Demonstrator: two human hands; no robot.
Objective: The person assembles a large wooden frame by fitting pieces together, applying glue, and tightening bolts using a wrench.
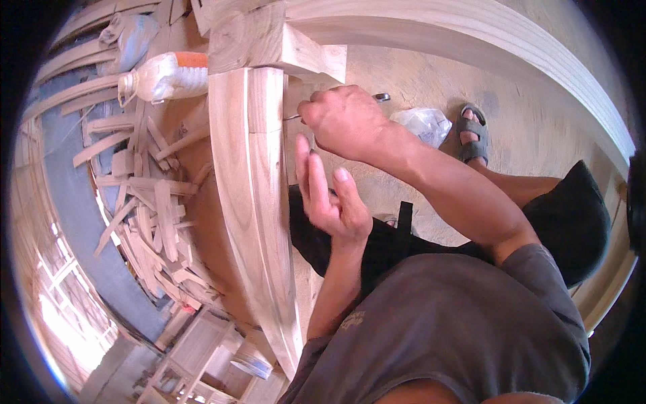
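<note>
My right hand (350,123) is closed round what looks like a screwdriver (292,118). Its thin metal shaft meets the side of a pale wooden post (268,108), just below a joint, and a dark, shiny end sticks out behind the fist. The grip itself is hidden by my fingers. Lower down, my left hand (336,209) is open, palm turned up and fingers stretched toward the post, apart from the tool. A small dark spot shows near its fingertips, too small to name. A thick wooden block (250,37) caps the post.
A long curved wooden rail (457,34) runs from the block to the right. At left are a plastic bottle (171,76) and a heap of wood offcuts (158,222). A clear plastic bag (424,124) lies on the floor near my sandalled foot (472,131).
</note>
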